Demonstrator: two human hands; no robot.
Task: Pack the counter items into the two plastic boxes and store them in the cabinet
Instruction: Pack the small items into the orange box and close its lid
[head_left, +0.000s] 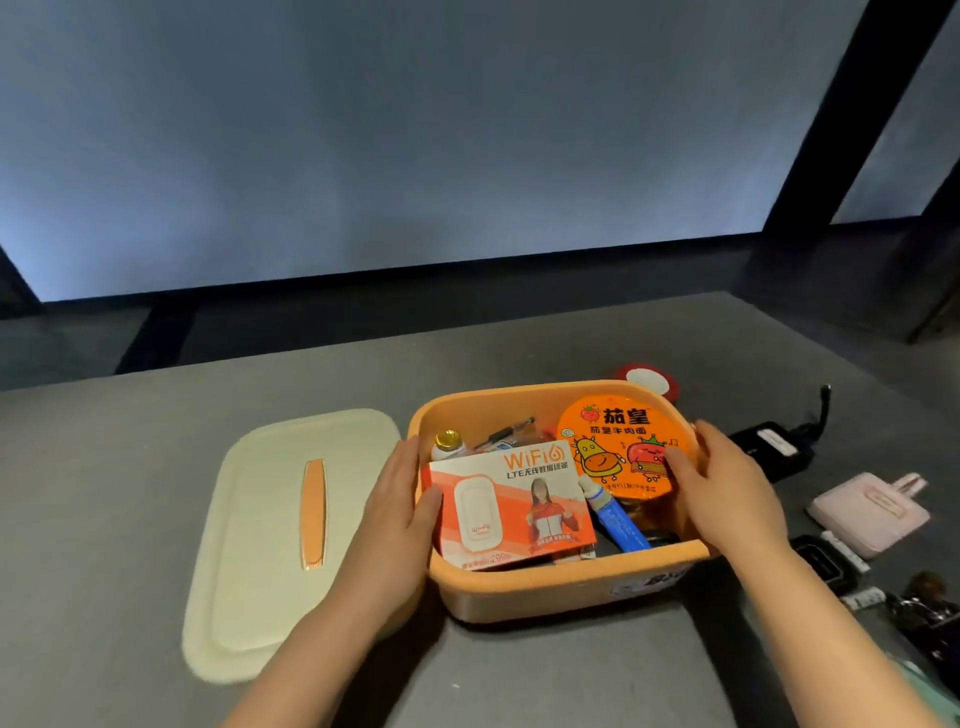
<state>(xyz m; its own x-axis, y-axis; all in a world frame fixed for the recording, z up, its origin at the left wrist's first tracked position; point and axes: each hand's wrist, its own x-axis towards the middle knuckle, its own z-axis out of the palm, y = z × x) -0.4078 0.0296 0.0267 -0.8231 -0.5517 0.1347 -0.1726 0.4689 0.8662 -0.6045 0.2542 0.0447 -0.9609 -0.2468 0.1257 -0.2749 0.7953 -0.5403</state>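
Box (550, 587): orange plastic, rounded rectangle, smooth walls, open top. Stands on the table (104, 467), near its front-centre.

Contents: flat cardboard WiFi carton (511, 506), orange and white, lying tilted against the left wall; round noodle cup (623, 447) with glossy orange foil top, at the right rear; blue tube (621, 522), white cap, lying between carton and cup; small bottle (448, 441) with gold cap at the left rear; pen (506, 431) along the back wall.

Left hand (400, 512): palm against the box's left wall, fingers (428, 499) together, thumb on the carton's left edge.

Right hand (727, 491): over the right rim, fingers spread apart, thumb resting on the cup's top; not clamped on anything.

Lid (270, 540): cream plastic, matt, rounded rectangle with orange handle strip (314, 513); flat on the table just left of the box, under the left forearm.

Table: grey, matt, smooth. Open room to the left rear and along the far edge.

Right of box, apart from it: black adapter (774, 447) with cable, pink pouch (872, 514), dark small items crowded toward the right front edge. Red-rimmed round lid (647, 379) just behind the box.
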